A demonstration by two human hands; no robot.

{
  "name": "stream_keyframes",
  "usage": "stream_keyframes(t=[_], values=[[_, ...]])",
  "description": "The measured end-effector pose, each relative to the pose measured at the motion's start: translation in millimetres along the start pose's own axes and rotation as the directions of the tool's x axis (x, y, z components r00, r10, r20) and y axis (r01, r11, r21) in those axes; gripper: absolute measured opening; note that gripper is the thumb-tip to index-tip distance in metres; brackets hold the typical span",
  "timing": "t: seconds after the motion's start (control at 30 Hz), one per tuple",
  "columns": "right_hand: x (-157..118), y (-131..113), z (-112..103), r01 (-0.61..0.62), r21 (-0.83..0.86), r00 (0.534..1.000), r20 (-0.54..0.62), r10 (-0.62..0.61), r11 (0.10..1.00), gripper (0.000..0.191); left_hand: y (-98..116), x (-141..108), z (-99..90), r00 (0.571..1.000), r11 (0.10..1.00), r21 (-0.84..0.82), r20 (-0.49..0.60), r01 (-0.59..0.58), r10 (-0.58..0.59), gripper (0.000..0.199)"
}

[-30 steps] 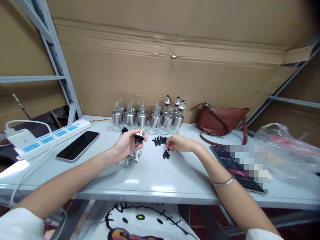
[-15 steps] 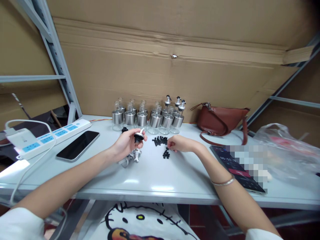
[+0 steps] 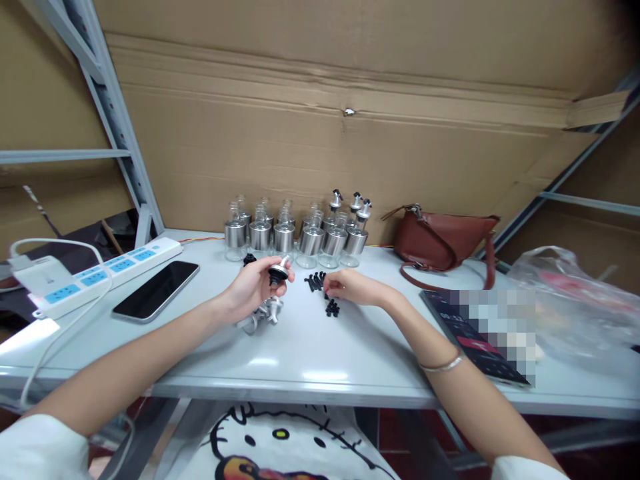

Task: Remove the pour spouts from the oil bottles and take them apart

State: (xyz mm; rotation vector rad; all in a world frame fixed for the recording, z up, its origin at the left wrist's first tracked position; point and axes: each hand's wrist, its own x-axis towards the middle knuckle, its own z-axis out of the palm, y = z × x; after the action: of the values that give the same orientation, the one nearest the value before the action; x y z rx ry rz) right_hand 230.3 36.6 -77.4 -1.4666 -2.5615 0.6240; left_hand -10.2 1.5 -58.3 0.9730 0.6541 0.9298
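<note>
My left hand [image 3: 243, 293] is closed around a bottle pourer [image 3: 279, 272] with a metal spout and a black ribbed stopper, held tilted above the table. Beneath that hand lie loose silver pourer spouts [image 3: 273, 311], partly covered by it. Black stopper parts [image 3: 249, 259] sit just behind it. My right hand [image 3: 354, 287] is low over the table, thumb and fingers pinched, with a small black piece showing at the tips. Beside those fingers is a row of black levers [image 3: 315, 281], partly hidden. A cluster of little black caps [image 3: 332, 309] lies just below them.
Several glass bottles with steel sleeves [image 3: 284, 237] stand at the back, three topped with pourers [image 3: 364, 210]. A power strip [image 3: 120, 267] and a phone [image 3: 157, 291] lie left. On the right are a brown handbag [image 3: 445, 240], a tablet [image 3: 470, 333] and a plastic bag [image 3: 575, 307].
My right hand has shifted slightly left, from the right end of the lever row to over it, fingers still pinched. My left hand keeps the pourer in the same place.
</note>
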Motion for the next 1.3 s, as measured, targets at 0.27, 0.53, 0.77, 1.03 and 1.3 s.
stream_keyframes(t=[0.27, 0.53, 0.77, 1.03, 1.3], values=[[4, 0, 2, 0.032, 0.027, 0.999, -0.016, -0.031, 0.999, 0.014, 0, -1, 0.9, 1.0, 1.0, 0.025, 0.004, 0.001, -0.001, 0.013], [-2, 2, -7, -0.047, 0.034, 0.999, -0.007, 0.047, 0.998, 0.013, -1, -2, 1.7, 1.0, 0.997, 0.07, 0.014, -0.011, 0.01, 0.015], [-4, 5, -6, -0.109, 0.051, 0.988, 0.112, 0.102, 0.993, 0.025, -2, -1, 0.4, 0.999, 0.996, 0.082, 0.026, -0.021, 0.019, 0.015], [-8, 2, -7, -0.114, 0.125, 0.976, 0.199, 0.088, 0.986, 0.035, -4, 0, -1.7, 0.999, 0.995, 0.099, 0.03, -0.029, 0.026, 0.016], [-14, -4, -14, -0.082, 0.041, 0.977, 0.199, 0.073, 0.996, 0.03, -4, 1, -1.0, 0.999, 0.995, 0.095, 0.042, -0.018, 0.014, 0.018]])
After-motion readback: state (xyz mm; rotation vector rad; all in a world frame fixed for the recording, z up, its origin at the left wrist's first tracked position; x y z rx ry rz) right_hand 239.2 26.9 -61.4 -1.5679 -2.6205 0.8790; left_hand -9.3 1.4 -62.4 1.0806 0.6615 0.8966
